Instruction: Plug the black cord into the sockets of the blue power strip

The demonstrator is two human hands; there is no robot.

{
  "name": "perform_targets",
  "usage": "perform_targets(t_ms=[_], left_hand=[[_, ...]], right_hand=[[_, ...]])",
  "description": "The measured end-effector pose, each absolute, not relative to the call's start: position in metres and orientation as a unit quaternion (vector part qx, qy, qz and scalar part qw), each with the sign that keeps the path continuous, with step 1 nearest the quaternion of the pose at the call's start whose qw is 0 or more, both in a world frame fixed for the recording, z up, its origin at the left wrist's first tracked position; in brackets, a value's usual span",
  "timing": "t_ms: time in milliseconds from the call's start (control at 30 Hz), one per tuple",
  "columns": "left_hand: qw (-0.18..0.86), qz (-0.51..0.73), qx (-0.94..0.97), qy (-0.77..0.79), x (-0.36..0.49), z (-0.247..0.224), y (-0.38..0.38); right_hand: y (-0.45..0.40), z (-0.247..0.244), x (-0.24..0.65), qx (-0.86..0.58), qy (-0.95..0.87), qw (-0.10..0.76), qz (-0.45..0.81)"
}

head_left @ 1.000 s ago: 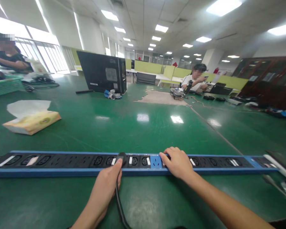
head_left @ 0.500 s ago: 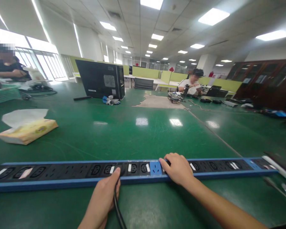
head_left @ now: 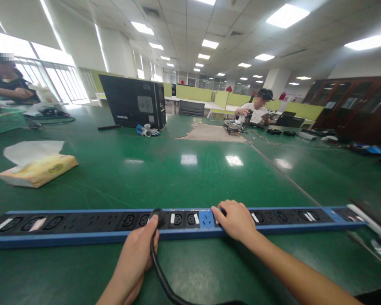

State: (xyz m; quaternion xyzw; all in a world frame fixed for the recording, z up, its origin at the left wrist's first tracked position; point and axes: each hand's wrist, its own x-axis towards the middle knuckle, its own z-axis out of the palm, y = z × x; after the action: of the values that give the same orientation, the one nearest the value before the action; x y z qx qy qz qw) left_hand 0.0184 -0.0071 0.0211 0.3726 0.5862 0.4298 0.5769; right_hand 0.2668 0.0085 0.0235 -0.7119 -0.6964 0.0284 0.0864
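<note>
Left hand (head_left: 141,248) is seen in the head view with a black power plug (head_left: 159,217) pinched between its thumb and curled fingers, at the long blue-edged power strip (head_left: 184,234). The strip is laid left to right across the near part of the green tabletop (head_left: 165,182). By the right hand (head_left: 236,220), bent over the strip just right of the blue socket (head_left: 206,219), the strip seems to be steadied; whether anything is gripped beneath that palm cannot be told.

As for progress, the plug is held at the row of outlets — that much can be counted as done — but it has not yet been let go. Whether it is fully seated or merely rested there cannot be judged. No plugs can be made out in the uncovered outlets on either side.

The outlet under the plug is hidden, as are those beneath the right hand. The black cable (head_left: 167,286) is cut off at the near edge of the view, and the strip's left end is cropped. Its right end is blurred, and nothing can be read on the white labels (head_left: 172,218).
</note>
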Motion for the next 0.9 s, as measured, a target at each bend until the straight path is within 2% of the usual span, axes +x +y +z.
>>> perform_targets(t_ms=[667, 900], left_hand=[[0.652, 0.383, 0.361, 0.546, 0.015, 0.027, -0.001], [0.603, 0.425, 0.349, 0.578, 0.007, 0.023, -0.003]], right_hand=[[0.007, 0.02, 0.268, -0.714, -0.691, 0.112, 0.019], [0.006, 0.021, 0.269, -0.713, -0.691, 0.113, 0.017]])
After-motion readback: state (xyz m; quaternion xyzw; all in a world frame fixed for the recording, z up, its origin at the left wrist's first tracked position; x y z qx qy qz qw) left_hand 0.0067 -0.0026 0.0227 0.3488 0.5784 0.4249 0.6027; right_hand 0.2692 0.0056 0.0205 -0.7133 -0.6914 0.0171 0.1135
